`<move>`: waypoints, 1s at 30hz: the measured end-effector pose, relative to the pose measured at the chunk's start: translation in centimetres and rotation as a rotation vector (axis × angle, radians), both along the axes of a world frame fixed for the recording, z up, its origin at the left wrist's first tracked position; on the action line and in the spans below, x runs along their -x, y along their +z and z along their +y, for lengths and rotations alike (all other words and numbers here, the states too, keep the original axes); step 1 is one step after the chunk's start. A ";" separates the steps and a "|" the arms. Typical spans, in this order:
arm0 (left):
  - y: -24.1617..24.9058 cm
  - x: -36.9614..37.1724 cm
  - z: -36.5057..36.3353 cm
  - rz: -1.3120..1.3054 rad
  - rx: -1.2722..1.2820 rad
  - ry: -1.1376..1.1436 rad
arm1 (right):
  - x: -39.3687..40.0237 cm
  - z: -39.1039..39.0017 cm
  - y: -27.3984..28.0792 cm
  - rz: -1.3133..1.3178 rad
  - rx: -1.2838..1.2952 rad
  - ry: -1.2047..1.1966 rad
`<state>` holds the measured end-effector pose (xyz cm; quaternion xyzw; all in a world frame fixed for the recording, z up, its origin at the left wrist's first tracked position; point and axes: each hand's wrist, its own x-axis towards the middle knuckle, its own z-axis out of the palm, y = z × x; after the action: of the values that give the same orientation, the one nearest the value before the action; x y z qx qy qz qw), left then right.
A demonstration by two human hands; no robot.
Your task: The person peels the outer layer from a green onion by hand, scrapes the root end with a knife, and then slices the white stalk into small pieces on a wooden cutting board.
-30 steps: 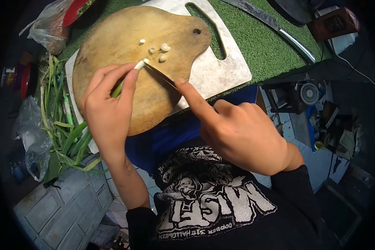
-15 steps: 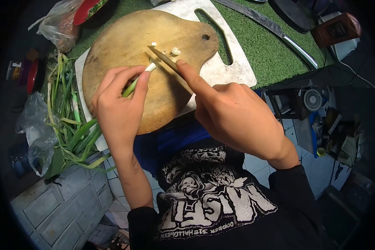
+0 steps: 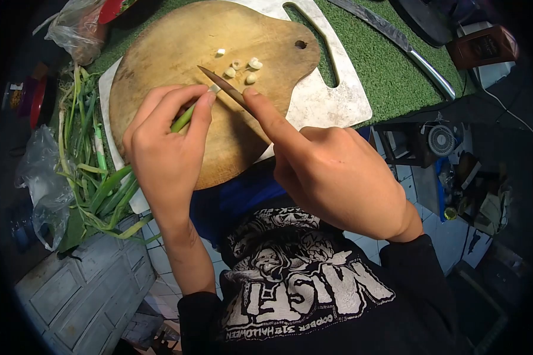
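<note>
My left hand [image 3: 169, 133] pinches a green onion [image 3: 184, 118], its pale end pointing up and right over the round wooden cutting board [image 3: 160, 53]. In my right hand [image 3: 337, 171] is a knife [image 3: 225, 86], my index finger stretched along the back of its blade. The handle is hidden inside my palm. The blade lies right by the cut end of the green onion, near my left fingertips. Several small white onion pieces [image 3: 251, 77] are scattered on the board beyond the blade.
Beneath the wooden board is a white plastic board [image 3: 343, 106] on green turf matting [image 3: 379, 77]. More green onions [image 3: 92, 160] lie at the left beside a clear plastic bag [image 3: 47, 183]. A larger knife [image 3: 405, 47] rests at the upper right, near a brown box [image 3: 485, 45].
More white pieces now lie on the board, and the green onion's white end is shorter. The knife has shifted slightly left, close to my left fingertips. The view has moved a little.
</note>
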<state>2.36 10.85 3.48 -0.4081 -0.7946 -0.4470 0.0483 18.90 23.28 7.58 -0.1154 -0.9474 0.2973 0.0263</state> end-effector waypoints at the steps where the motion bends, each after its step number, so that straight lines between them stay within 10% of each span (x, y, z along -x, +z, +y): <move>1: 0.0 0.0 0.0 0.003 -0.001 0.005 | 0.0 -0.1 0.0 -0.003 -0.001 0.002; 30: 0.2 0.0 0.1 0.016 0.018 -0.001 | -1.6 -0.7 2.1 -0.148 -0.140 0.021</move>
<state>2.39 10.94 3.70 -0.4124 -0.7981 -0.4364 0.0508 20.45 22.57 9.72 -0.1250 -0.9664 0.2211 -0.0387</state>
